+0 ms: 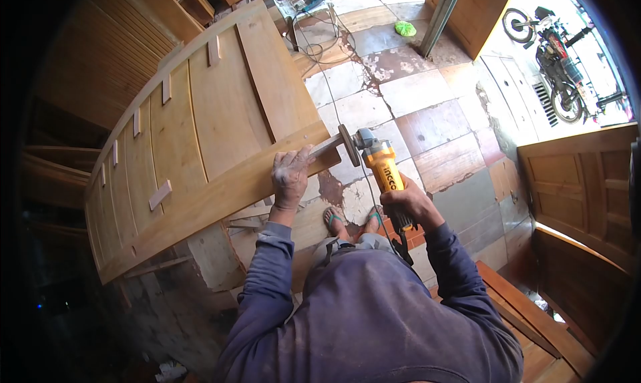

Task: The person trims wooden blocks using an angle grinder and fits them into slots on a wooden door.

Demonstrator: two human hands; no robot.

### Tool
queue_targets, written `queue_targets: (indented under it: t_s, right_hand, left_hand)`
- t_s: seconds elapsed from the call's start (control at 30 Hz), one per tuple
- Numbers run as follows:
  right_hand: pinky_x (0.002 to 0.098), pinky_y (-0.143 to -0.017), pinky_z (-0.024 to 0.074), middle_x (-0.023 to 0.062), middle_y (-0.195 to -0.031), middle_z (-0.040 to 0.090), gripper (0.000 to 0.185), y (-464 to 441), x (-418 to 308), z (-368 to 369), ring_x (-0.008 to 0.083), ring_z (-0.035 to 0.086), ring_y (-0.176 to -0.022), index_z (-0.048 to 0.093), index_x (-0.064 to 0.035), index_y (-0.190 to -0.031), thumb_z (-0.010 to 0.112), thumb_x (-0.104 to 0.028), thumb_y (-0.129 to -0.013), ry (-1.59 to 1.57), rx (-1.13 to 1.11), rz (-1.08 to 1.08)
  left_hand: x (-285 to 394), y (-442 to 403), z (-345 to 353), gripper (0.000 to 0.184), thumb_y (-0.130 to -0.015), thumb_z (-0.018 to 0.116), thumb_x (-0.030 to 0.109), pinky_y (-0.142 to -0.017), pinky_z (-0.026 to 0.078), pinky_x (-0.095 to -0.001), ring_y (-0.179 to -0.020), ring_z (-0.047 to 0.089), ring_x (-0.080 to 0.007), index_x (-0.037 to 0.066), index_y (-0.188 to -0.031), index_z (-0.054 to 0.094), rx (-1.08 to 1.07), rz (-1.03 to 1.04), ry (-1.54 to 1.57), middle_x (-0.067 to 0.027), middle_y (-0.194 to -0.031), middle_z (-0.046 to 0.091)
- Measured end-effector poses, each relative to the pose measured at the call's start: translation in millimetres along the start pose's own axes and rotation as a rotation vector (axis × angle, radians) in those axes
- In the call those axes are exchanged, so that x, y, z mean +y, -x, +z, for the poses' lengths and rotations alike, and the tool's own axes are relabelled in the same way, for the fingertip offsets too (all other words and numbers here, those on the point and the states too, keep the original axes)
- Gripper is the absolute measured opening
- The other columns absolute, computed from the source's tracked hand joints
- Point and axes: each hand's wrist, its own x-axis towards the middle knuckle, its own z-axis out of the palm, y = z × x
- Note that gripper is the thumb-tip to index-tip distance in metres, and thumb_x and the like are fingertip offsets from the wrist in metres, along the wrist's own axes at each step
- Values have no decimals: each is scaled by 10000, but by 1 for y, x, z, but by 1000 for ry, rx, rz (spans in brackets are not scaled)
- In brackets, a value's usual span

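My right hand (408, 201) is closed around the body of a yellow and black angle grinder (384, 166). The grinder's round disc (348, 145) stands edge-up, facing left. In my left hand (291, 176) is a flat grey metal bar (326, 145), its far end at the disc; whether they touch I cannot tell. That hand is over the near right corner of a large wooden panel door (220, 132), which lies flat at table height. Several small wooden strips (160, 195) rest on the door.
A power cord runs across the tiled floor (420, 132) to a small stand (300, 2) carrying a teal power tool. More wooden panels (581, 182) lean at the right. A motorcycle (561, 66) is parked outside; a green cloth-like item (405, 28) lies on the floor.
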Motion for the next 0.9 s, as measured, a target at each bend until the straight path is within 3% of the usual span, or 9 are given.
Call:
queue_targets:
  t_s: [0.9]
  right_hand:
    - [321, -696, 593, 58, -936, 666, 556, -2, -3, -9, 156, 680, -748, 600, -8, -1293, 792, -219, -815, 17, -34, 36]
  left_hand:
    - [2, -1, -1, 380, -862, 840, 137, -825, 513, -412, -813, 646, -273, 129, -1239, 787, -11, -10, 14, -69, -899, 698]
